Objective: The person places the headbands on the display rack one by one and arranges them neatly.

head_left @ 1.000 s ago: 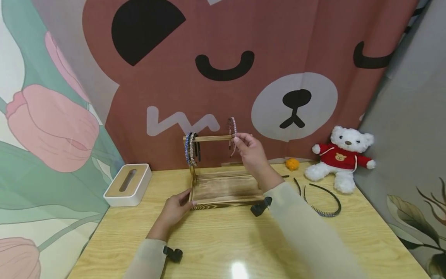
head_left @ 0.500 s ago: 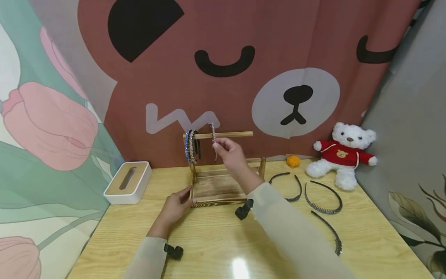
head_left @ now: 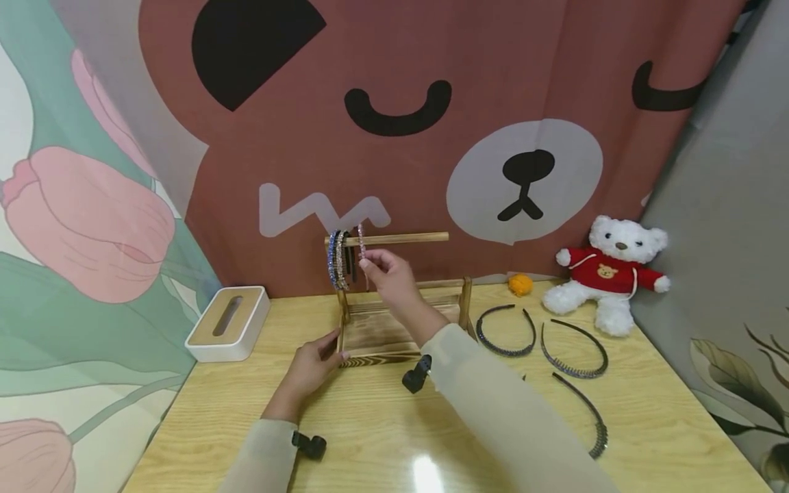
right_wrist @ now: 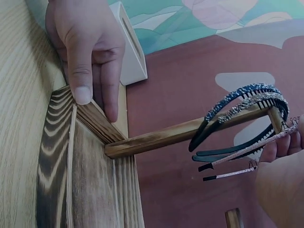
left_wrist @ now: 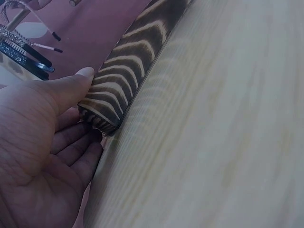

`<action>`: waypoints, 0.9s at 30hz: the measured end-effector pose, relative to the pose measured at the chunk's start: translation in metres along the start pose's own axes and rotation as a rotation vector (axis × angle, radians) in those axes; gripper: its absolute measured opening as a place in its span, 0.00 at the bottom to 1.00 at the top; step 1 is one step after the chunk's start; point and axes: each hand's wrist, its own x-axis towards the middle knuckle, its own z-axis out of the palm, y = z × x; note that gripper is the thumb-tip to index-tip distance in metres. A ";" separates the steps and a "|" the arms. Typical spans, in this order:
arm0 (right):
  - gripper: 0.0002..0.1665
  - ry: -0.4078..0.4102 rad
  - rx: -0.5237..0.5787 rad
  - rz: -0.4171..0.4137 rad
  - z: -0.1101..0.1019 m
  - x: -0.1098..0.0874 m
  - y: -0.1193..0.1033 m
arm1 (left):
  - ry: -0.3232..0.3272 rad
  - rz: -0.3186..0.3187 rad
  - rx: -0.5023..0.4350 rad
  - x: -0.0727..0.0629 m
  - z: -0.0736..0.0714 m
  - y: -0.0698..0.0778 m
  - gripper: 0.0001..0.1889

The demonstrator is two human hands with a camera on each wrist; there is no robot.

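A wooden stand point(head_left: 372, 332) has a tray-like base and a horizontal rod point(head_left: 416, 238) on an upright. My left hand point(head_left: 307, 370) holds the base's left front corner, thumb on one side and fingers on the other. At the rod's left end hang a blue sparkly headband point(head_left: 331, 260) and a silver sparkly headband point(head_left: 340, 263). My right hand point(head_left: 394, 284) pinches a pink headband point(head_left: 361, 239), which straddles the rod just right of those two. In the right wrist view, the pink headband's black-tipped ends point(right_wrist: 206, 166) hang below the rod.
Several dark toothed headbands lie on the table's right side, one headband point(head_left: 507, 352) near the stand. A white teddy bear point(head_left: 610, 274) in a red sweater sits behind them, beside an orange ball point(head_left: 520, 285). A white tissue box point(head_left: 228, 325) stands at left.
My right hand has slid the pink headband leftward along the rod, from its free right end to beside the hanging headbands. My left hand has stayed on the base.
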 end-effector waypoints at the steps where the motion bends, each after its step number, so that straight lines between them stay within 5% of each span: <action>1: 0.17 -0.001 -0.005 0.008 0.001 0.000 0.000 | 0.003 0.000 0.005 0.000 0.000 0.000 0.36; 27: 0.12 0.013 -0.068 -0.011 0.018 0.001 0.010 | 0.015 -0.003 0.012 0.000 0.002 -0.002 0.35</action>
